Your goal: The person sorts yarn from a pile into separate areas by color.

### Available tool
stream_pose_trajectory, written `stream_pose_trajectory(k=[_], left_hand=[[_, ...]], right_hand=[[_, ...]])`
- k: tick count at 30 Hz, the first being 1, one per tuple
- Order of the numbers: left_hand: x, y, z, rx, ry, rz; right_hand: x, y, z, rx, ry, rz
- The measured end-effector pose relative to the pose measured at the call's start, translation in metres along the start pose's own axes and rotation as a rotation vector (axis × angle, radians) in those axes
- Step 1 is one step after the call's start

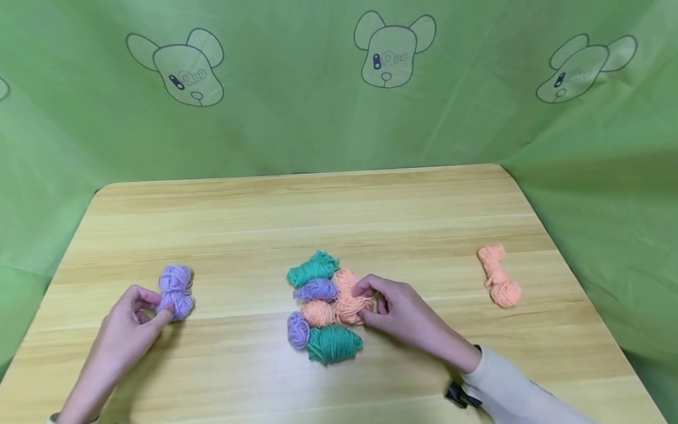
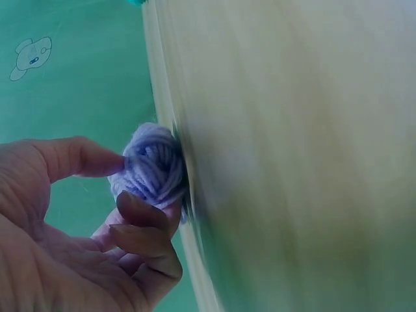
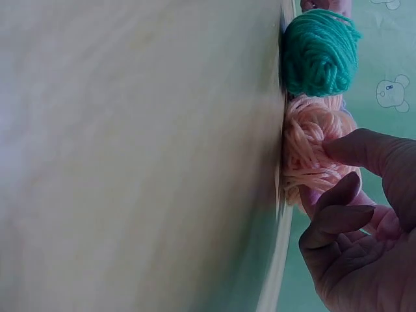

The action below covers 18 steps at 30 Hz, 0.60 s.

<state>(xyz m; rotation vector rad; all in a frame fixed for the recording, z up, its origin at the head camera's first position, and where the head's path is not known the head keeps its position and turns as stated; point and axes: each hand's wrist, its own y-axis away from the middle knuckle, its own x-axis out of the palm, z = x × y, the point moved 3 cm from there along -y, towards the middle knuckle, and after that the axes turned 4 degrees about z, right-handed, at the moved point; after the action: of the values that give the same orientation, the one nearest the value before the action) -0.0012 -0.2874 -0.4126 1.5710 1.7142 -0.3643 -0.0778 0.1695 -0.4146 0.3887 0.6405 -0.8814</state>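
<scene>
At the left of the table, my left hand pinches a purple yarn skein, tied in at its middle, between thumb and fingers. The left wrist view shows this purple skein from its end, against the fingertips. My right hand grips the near end of a larger peach yarn skein at the right side of a cluster. That cluster also has a teal skein at the back, a purple one, a small peach one, a purple one and a teal one in front.
Another peach skein, narrow in the middle, lies alone at the right. The wooden table has rounded far corners. A green curtain with printed animal heads stands behind it and along both sides.
</scene>
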Motion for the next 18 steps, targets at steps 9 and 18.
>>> stream_pose_trajectory(k=[9,18], left_hand=[[-0.0031,0.0057,-0.0003,0.015,-0.009,-0.011],[-0.0047,0.0098,-0.0046,0.037,-0.024,-0.046]], right_hand=[[-0.0065,0.0005,0.0015,0.001,-0.009,-0.034],[-0.0103,0.0019,0.0038,-0.005,-0.028,-0.054]])
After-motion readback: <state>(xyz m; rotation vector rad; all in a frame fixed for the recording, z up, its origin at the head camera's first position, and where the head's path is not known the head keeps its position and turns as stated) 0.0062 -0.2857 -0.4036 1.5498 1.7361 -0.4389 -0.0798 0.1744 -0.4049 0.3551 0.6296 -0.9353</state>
